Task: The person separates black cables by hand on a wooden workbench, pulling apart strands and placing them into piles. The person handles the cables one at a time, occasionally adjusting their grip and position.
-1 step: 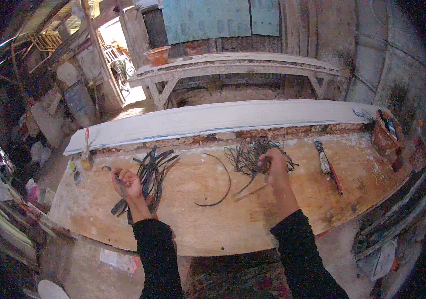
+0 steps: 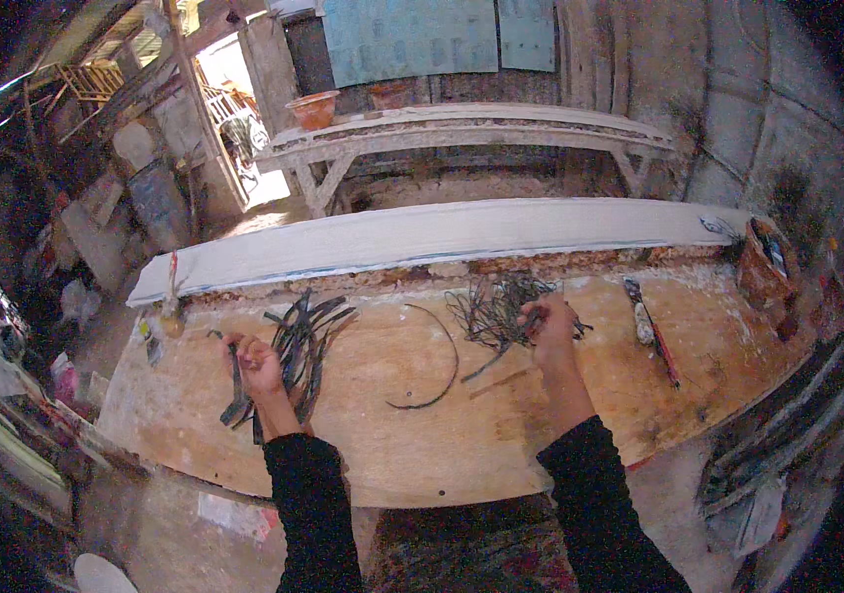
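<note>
My left hand [image 2: 256, 364] is closed over the left part of the board, with one dark flat strip [image 2: 237, 387] pinched in its fingers. Just right of it lies a bundle of black rubber-like strips [image 2: 305, 331]. My right hand [image 2: 549, 322] is closed at the right side of a tangled heap of thin dark strips [image 2: 489, 304]. Its fingers grip a dark strip [image 2: 486, 364] whose free end reaches down and left over the board. Between the hands, a single curved strip [image 2: 455, 358] lies apart from both piles.
The wooden board [image 2: 373, 455] is backed by a long white slab [image 2: 422, 232]. A red-handled tool [image 2: 661, 346] lies on the right, near a brown container [image 2: 768, 262]. A brush-like tool [image 2: 172, 287] stands at the left. Beyond is a bench [image 2: 481, 124] with clay-coloured pots [image 2: 313, 111].
My right hand has shifted slightly right and down, drawing the strip's end a little. My left hand has turned slightly and moved a bit right, exposing more of its strip.
</note>
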Tool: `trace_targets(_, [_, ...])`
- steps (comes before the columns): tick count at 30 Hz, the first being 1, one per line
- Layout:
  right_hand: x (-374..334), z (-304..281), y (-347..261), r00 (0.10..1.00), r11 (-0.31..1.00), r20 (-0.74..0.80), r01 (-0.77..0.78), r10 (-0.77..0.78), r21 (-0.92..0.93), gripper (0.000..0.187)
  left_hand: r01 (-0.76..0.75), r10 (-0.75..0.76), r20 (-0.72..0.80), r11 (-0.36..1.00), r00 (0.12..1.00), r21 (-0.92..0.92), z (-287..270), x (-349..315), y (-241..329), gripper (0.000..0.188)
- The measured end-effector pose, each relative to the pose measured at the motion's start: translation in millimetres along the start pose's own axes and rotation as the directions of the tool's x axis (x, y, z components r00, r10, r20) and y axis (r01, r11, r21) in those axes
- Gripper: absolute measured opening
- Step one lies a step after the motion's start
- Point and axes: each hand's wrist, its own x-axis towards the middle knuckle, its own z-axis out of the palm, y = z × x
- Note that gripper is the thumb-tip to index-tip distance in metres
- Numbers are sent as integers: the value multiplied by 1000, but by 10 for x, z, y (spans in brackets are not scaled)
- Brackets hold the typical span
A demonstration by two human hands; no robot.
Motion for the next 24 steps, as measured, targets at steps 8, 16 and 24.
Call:
trace_targets(8, [-400,387,-170,980,994,184,-90,78,57,12,196,-2,-341,823,940,534,293,100,-617,8])
trace_targets(16, [-663,512,-68,897,855,406,64,177,-514,5,466,-280,-397,249,874,849,535,-264,-1476,7])
trace_targets(24, [-724,547,15,864,656,434,484,-254,-580,26,478,-316,-412,171,855,861,596,-361,-1659,12])
